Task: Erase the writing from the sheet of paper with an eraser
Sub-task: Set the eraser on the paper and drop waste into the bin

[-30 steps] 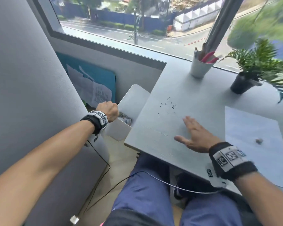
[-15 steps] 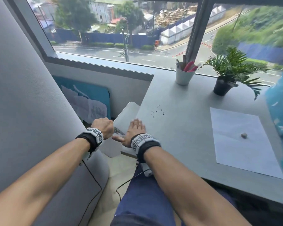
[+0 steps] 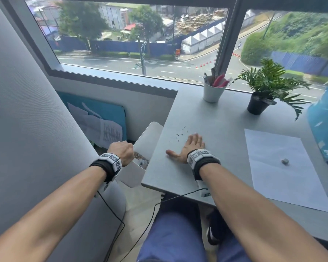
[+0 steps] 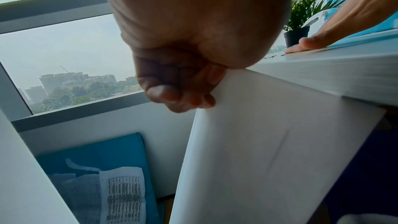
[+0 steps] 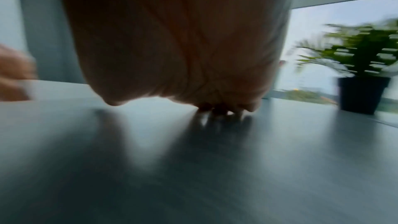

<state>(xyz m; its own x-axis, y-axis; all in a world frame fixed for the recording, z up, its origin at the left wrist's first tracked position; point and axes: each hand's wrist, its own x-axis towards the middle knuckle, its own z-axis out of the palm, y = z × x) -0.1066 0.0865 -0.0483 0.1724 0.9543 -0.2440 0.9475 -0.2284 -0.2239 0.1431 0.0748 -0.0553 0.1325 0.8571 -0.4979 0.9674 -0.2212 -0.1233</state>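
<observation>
The white sheet of paper (image 3: 284, 178) lies on the right side of the grey table (image 3: 216, 114), and I see no writing on it. A small grey eraser (image 3: 285, 161) sits on the sheet. Dark eraser crumbs (image 3: 180, 135) are scattered near the table's left edge. My right hand (image 3: 192, 143) lies flat and open on the table just right of the crumbs, far from the paper. My left hand (image 3: 121, 151) grips the rim of a white bin (image 3: 150, 133) held against the table's left edge; in the left wrist view my fingers (image 4: 183, 94) curl over the bin wall (image 4: 269, 151).
A white cup with pens (image 3: 213, 91) and a potted plant (image 3: 261, 95) stand at the back by the window. A blue board with papers (image 3: 102, 121) leans on the wall below the sill. Something blue (image 3: 326, 129) edges in at the right. Cables hang over my lap.
My right hand swept left to the table's edge by the bin, then came back right beside the crumbs. My left hand kept its grip on the bin.
</observation>
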